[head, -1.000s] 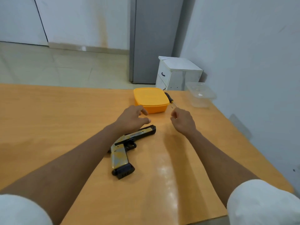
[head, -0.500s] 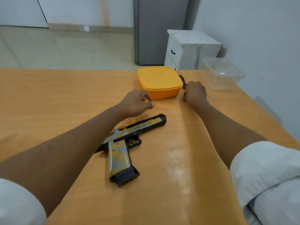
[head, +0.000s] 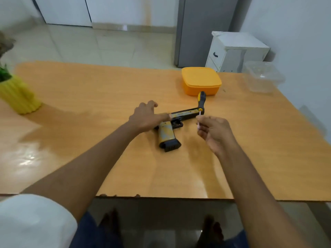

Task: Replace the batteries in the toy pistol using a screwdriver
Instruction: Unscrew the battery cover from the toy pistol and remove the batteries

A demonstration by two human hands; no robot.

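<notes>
The right hand point(head: 215, 133) has its fingertips pinched on the thin metal shaft of the screwdriver point(head: 201, 102), low down near the tip. The black and yellow handle sticks up and away from the person, and in this view it crosses the muzzle end of the toy pistol point(head: 176, 122). The other fingers of that hand are curled in loosely behind the pinch.

The left hand point(head: 146, 117) lies over the rear of the toy pistol. Its fingers are stretched out and slightly apart, and the thumb runs along the slide. The palm hides the back of the gun, so I cannot tell how firmly it presses or whether any finger hooks round it.

The toy pistol lies flat on its side on the orange wooden table point(head: 89, 104), a little right of the middle. Its barrel points to the right, and its yellow and grey grip, with a black base, points toward the near edge.

Behind it, near the far edge, sits a closed orange lunch box point(head: 200, 80). The screwdriver handle ends just in front of it. A clear plastic container point(head: 263, 77) stands at the far right corner. At the left edge is a yellow ribbed pot point(head: 18, 95) with something green in it. On the floor beyond the table stand a small white cabinet point(head: 238, 51) and a tall grey appliance point(head: 206, 29).
</notes>
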